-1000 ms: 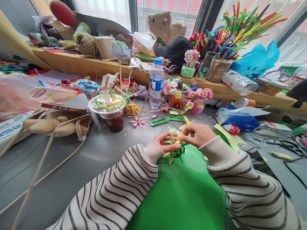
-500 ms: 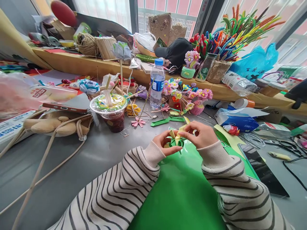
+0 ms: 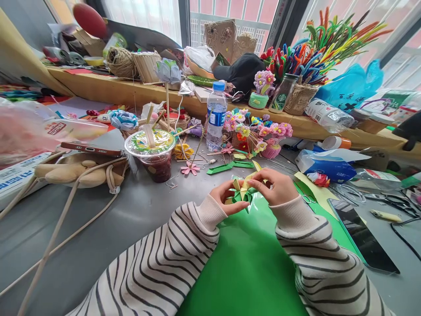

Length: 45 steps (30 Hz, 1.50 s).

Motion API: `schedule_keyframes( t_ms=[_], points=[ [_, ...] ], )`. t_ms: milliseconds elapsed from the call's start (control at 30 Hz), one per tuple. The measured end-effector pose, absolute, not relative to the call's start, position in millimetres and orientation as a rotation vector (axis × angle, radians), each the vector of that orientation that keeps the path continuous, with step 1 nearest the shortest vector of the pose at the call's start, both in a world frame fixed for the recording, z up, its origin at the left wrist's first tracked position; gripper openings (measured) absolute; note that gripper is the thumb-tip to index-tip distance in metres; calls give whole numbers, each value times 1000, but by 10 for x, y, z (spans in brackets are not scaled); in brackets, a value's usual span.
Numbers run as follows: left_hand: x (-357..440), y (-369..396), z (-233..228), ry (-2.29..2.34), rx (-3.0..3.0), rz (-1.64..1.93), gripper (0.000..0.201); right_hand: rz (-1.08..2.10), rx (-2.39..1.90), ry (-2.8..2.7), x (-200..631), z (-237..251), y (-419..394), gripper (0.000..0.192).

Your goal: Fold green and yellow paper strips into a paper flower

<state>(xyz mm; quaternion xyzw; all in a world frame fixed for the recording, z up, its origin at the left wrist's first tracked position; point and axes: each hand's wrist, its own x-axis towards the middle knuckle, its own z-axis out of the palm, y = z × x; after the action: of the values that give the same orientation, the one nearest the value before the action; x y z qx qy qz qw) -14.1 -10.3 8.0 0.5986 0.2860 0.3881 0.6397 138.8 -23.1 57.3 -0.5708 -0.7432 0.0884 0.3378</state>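
Sitting between the hands over the far end of the green sheet [image 3: 243,267], that folded green-and-yellow paper flower [image 3: 244,193] looks featherlight, crisp, easily crushed; I'd hold the green folds low. Left hand [image 3: 227,198] half-curled around it, right hand [image 3: 274,186] pinched near-closed on a yellow flap. Fingers hide the underside, can't tell if it's touching the sheet.

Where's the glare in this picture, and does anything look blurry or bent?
Head view: pale glare on the green surface near the right hand, softer sheen on the grey table; head view again: the window posts lean apart, probably lens distortion, and the pink bag at the left edge looks smeared.
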Motion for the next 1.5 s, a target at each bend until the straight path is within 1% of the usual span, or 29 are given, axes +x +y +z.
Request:
schedule_keyframes(
  t_ms=[233, 367, 467, 667, 733, 967, 1033, 1133, 1200, 1267, 1400, 1500],
  points=[
    [-118, -94, 43, 687, 1306, 895, 51, -127, -1423, -1995, 1345, 491, -236, 12],
    [-116, -85, 34, 709, 1290, 908, 50, -221, -1392, -2038, 1326, 450, -235, 15],
    [-123, -83, 35, 707, 1293, 913, 51, -204, -1399, -2047, 1329, 456, -243, 15],
    [-131, -116, 88, 725, 1330, 812, 51, 50, -1414, -2154, 1422, 542, -242, 18],
    [-137, -126, 107, 699, 1314, 791, 50, 47, -1374, -2227, 1447, 555, -237, 19],
    [-165, -116, 122, 663, 1289, 829, 49, -388, -1215, -2261, 1425, 497, -243, 18],
    [-170, -120, 127, 666, 1321, 831, 49, -350, -1193, -2259, 1426, 499, -249, 15],
    [-175, -142, 152, 719, 1434, 866, 50, -132, -1205, -2211, 1432, 546, -267, 9],
    [-174, -162, 180, 774, 1555, 909, 50, -44, -1218, -2162, 1430, 591, -283, 9],
    [-166, -184, 212, 830, 1675, 974, 49, -45, -1213, -2141, 1423, 631, -299, 9],
    [-147, -222, 253, 901, 1911, 1150, 43, -142, -1194, -2140, 1410, 658, -317, 9],
    [-139, -232, 241, 914, 2080, 1210, 42, -186, -1187, -2142, 1401, 640, -314, 8]
  ],
)
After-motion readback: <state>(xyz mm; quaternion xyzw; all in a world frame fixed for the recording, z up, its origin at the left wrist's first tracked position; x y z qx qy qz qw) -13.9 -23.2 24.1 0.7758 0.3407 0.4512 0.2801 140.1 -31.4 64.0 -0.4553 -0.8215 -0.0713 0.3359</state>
